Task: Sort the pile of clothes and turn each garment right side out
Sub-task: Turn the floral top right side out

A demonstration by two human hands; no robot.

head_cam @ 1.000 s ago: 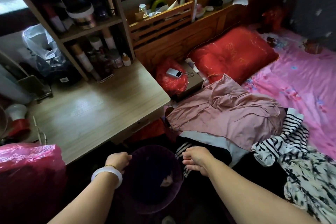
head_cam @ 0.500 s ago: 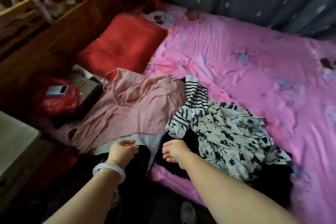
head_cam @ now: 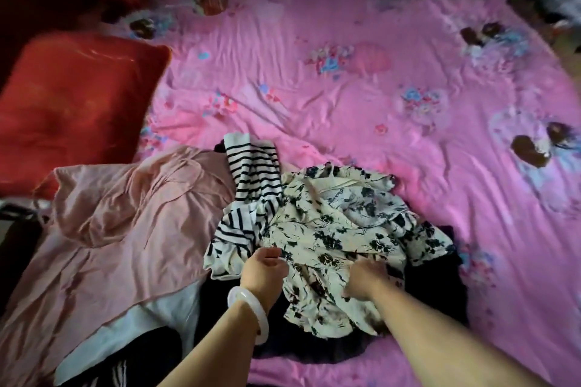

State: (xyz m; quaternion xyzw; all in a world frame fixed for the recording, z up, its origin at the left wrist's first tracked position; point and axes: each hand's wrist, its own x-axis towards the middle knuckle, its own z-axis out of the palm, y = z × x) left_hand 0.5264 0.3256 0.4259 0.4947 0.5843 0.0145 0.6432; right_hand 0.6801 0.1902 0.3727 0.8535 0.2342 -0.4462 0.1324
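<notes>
Clothes pile lower centre of frame on pink bedsheet [head_cam: 377, 88]; both hands at the floral garment [head_cam: 339, 229].
Floral garment lies crumpled over a dark garment [head_cam: 434, 286]. Right hand [head_cam: 364, 276]: fingers curled into its near fabric, gripping, blurred. Left hand [head_cam: 264, 270], white bangle [head_cam: 251, 305] on wrist, curled at its left edge; hold cannot be told. Striped garment [head_cam: 251, 173] touches it at left, pink garment [head_cam: 125, 229] beyond. Red pillow [head_cam: 72, 97] upper left.

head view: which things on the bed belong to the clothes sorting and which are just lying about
Job: floral garment, striped top, pink garment, white garment, dark clothes under them, left hand and right hand at the floral garment (grip unclear).
Lying about: red pillow, pink sheet, white bangle.
</notes>
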